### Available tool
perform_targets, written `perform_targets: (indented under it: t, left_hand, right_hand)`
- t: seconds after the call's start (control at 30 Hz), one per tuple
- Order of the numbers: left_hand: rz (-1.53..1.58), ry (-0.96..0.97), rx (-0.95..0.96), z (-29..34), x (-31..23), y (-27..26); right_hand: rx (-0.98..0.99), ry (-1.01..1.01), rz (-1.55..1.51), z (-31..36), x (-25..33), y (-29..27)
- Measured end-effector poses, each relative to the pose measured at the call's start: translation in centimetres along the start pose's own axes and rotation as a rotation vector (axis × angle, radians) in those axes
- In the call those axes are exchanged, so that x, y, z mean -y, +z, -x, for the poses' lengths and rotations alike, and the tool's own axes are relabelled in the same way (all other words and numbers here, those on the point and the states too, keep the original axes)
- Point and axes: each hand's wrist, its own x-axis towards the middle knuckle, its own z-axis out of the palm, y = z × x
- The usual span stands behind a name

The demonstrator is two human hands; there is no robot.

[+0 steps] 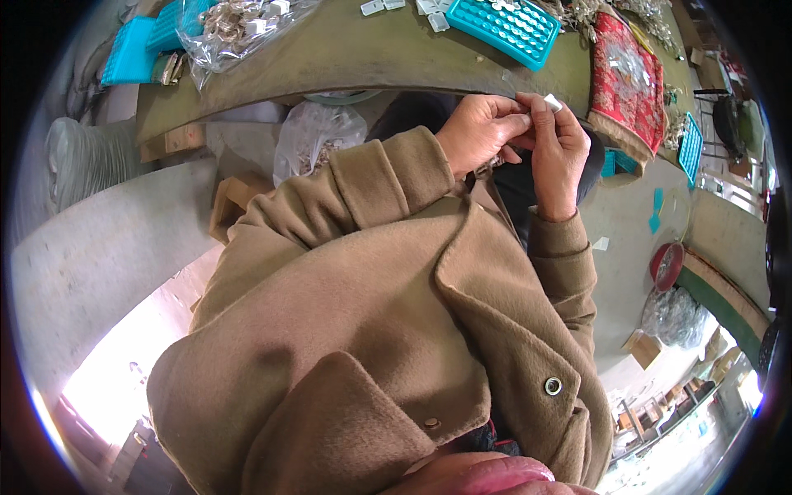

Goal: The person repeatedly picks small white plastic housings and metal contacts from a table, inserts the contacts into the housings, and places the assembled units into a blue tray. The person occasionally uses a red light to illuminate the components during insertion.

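Observation:
My left hand (481, 130) and my right hand (560, 157) meet at the table's near edge, fingertips almost touching. A small white square piece (553, 103) shows between the thumb and forefinger of my right hand. My left hand's thumb and fingers are pinched together, and whatever they may hold is hidden. Just beyond the hands on the green table (346, 70) lies a turquoise tray (505, 31) with rows of round cups. Several small white boxes (438, 21) lie beside that tray.
A clear plastic bag (216, 41) of small parts and more turquoise trays (129, 51) are at the table's far left. To the right lies a red patterned cloth (627, 87) with a clear bag on it. A plastic bag (318, 136) stands below the table edge.

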Motion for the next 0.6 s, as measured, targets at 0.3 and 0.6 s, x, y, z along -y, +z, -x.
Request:
perform_targets:
  t: [0.3, 0.6]
  left_hand:
    - [0.484, -0.337, 0.106, 0.0, -0.3, -1.4]
    - [0.593, -0.341, 0.126, -0.4, 0.0, -1.7]
  right_hand:
    - [0.259, 0.201, -0.313, -0.6, 0.5, -1.9]
    - [0.376, 0.265, -0.442, -2.5, -0.1, -2.8]
